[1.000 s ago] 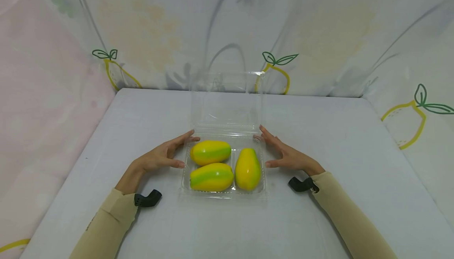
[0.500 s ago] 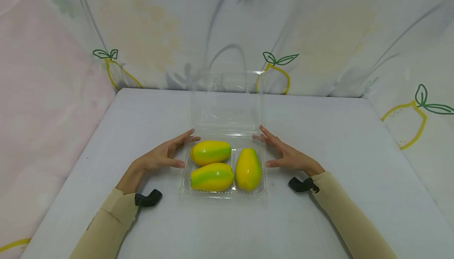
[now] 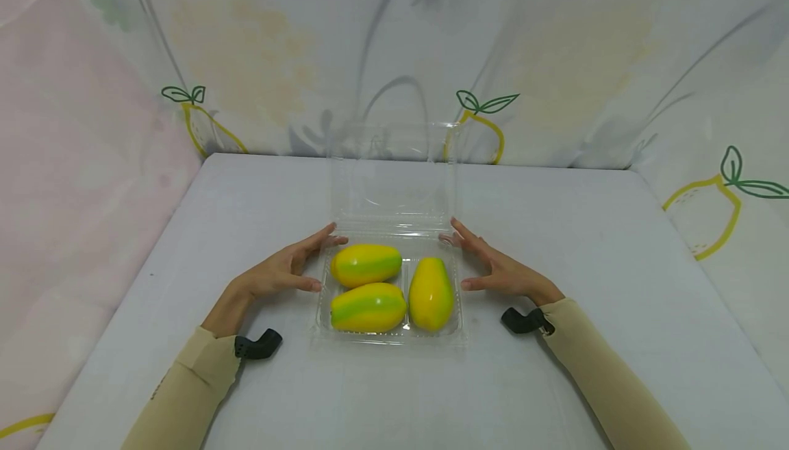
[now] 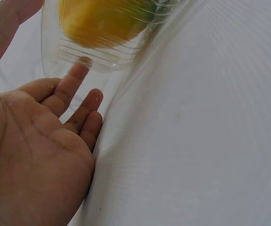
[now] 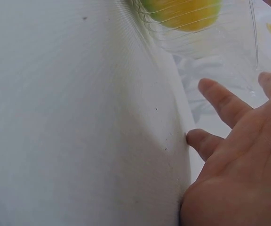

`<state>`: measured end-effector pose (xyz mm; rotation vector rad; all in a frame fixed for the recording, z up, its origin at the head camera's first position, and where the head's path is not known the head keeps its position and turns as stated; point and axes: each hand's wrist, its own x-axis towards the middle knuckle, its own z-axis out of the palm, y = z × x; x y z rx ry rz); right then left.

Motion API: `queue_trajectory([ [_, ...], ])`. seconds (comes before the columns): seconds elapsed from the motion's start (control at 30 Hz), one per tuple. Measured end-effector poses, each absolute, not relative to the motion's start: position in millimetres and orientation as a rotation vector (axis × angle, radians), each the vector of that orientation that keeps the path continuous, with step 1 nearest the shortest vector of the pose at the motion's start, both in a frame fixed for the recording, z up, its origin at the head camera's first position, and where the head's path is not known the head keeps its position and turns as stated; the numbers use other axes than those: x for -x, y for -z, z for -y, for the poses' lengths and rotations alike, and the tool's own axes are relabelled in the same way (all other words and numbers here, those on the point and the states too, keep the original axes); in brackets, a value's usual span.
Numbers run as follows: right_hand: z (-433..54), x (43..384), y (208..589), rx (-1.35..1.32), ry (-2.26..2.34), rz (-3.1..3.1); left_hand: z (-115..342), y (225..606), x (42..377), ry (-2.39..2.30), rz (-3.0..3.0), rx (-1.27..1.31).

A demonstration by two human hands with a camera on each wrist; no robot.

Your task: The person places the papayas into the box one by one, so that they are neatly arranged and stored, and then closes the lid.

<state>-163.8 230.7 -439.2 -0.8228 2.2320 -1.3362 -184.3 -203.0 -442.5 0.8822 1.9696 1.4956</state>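
A clear plastic clamshell box (image 3: 370, 341) stands in the middle of the table, its lid (image 3: 394, 190) raised at the back. Three yellow-green papayas lie in it: one papaya (image 3: 366, 264) behind another papaya (image 3: 368, 307) on the left, and an upright-lying papaya (image 3: 431, 294) in the right compartment. My left hand (image 3: 277, 272) is at the box's left side, thumb and fingers spread; in the left wrist view a fingertip touches or nearly touches the ribbed wall (image 4: 112, 59). At the right side, my right hand (image 3: 505, 275) has its fingers spread along the box, contact unclear.
A white table (image 3: 555, 231) bears the box. Behind it hangs a pale curtain (image 3: 394, 39) printed with lemons, which also runs along both sides. A dark curved mount (image 3: 257, 345) sits on the left wrist, and a similar mount (image 3: 524, 320) on the right.
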Motion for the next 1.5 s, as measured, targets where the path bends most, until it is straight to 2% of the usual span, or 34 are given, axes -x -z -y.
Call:
queue_trajectory([
  [1.5, -229.5, 167.3, 444.0, 0.881, 1.486, -2.157, 203.5, 445.0, 185.4, -1.59, -1.91, -0.917],
])
